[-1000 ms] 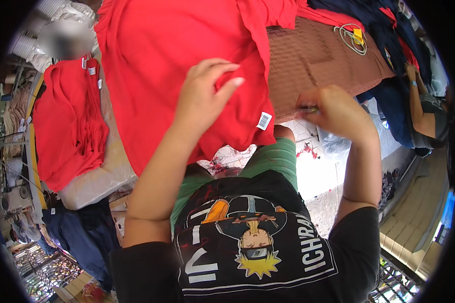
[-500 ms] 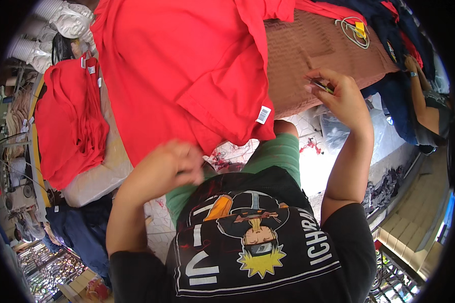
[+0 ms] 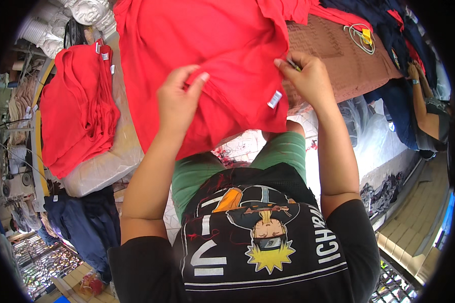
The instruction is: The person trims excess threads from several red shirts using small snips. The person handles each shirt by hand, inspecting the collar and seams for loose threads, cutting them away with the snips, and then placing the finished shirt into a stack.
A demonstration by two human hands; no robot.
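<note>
A large red garment (image 3: 207, 35) with a white barcode tag (image 3: 274, 99) hangs over the near edge of the brown padded surface, toward my knees. My left hand (image 3: 179, 96) lies over it, thumb and forefinger pinching a fold of the cloth at a seam. At the garment's right edge is my right hand (image 3: 308, 78), closed around a small slim metal tool (image 3: 292, 64), which looks like thread snips. The fingers hide most of that tool.
To the left, a pile of red garments (image 3: 78, 111) rests on a plastic-wrapped bench (image 3: 103, 169), with dark blue cloth (image 3: 83, 222) below. A looped cord with a yellow tag (image 3: 366, 36) lies on the brown surface (image 3: 333, 65). Another person's arm (image 3: 423, 108) shows at far right.
My left hand has moved up from near my lap onto the garment and grips a fold. My right hand, still with the tool, has come left to the garment's edge.
</note>
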